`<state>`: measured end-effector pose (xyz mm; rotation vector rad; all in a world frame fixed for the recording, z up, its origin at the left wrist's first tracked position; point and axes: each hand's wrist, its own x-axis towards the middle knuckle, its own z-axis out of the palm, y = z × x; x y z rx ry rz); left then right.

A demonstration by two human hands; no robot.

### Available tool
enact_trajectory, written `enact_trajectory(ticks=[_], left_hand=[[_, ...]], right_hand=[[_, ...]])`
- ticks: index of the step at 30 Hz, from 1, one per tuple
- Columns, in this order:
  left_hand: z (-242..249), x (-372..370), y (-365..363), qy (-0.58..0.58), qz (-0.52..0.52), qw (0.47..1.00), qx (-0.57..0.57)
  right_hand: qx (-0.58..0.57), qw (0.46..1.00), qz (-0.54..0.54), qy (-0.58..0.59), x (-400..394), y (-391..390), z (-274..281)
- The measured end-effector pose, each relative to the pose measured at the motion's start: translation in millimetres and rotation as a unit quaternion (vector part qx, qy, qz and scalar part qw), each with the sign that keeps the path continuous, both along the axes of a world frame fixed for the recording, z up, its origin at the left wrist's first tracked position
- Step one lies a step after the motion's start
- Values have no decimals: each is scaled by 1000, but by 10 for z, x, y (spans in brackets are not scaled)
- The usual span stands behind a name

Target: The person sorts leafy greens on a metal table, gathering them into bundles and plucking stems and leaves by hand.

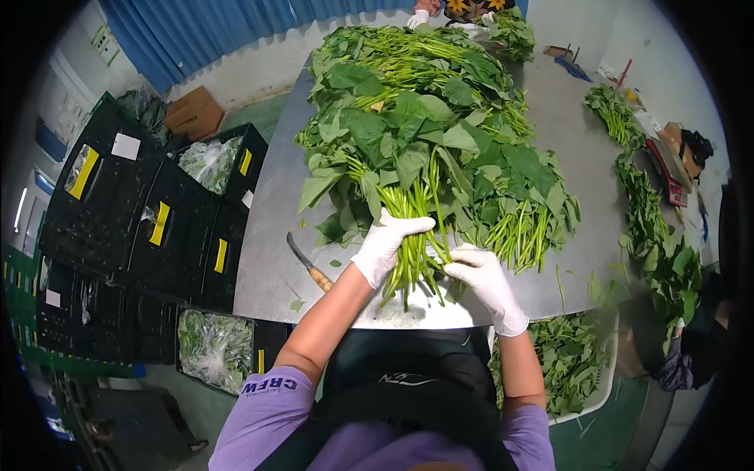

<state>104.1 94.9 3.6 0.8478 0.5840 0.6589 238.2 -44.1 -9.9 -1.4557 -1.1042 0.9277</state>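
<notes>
In its white glove, my left hand is closed around the stems of a bunch of leafy greens. The leaves point away from me and the cut stem ends hang toward the table's near edge. My right hand, also gloved, pinches a stem at the right side of the bunch. A sickle with a curved blade and wooden handle lies left of my left hand, partly behind my forearm. More leafy greens are heaped on the metal table beyond the bunch.
Black crates with yellow labels are stacked at left, some holding bagged greens. A white bin of greens stands below the table's near edge. Across the table, a person's gloved hand touches the heap. A red scale sits at right.
</notes>
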Motion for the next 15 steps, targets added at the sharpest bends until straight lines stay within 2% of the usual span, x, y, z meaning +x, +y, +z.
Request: enact_trajectory(ticks=[1,2,4,5,6,8,9,10,11,12,13,14,15], left_hand=[[-34,-1,20,5,-17,1000,-13],[-30,4,8,11,-11,1000,-6],[-4,25,-33,23,2,1000,11],[22,58,-69,39,-6,997,-72],[101,64,-152,39,41,998,21],[85,103,-210,9,34,999,-26],[-6,156,-228,3,67,998,21],[-59,129,-142,19,50,999,-1],[-72,74,-19,35,34,999,-24],[-85,43,36,51,17,997,-48],[-71,74,21,15,87,995,-47],[32,68,12,50,83,994,-51],[12,67,13,41,67,997,21]], right_hand=[[-19,992,5,124,2,-2,26],[-15,992,-22,123,27,-11,-7],[-9,970,-52,235,69,-32,-143],[15,958,-84,274,75,-56,-186],[39,942,-115,312,70,-98,-227],[114,908,-190,355,19,-197,-343],[172,871,-229,398,70,-251,-506],[227,828,-266,438,188,-348,-651],[326,759,-221,518,387,-524,-699],[386,716,-191,549,488,-632,-656],[442,669,-154,577,589,-738,-613],[469,663,-135,568,613,-807,-439],[442,691,-94,563,536,-757,-222]])
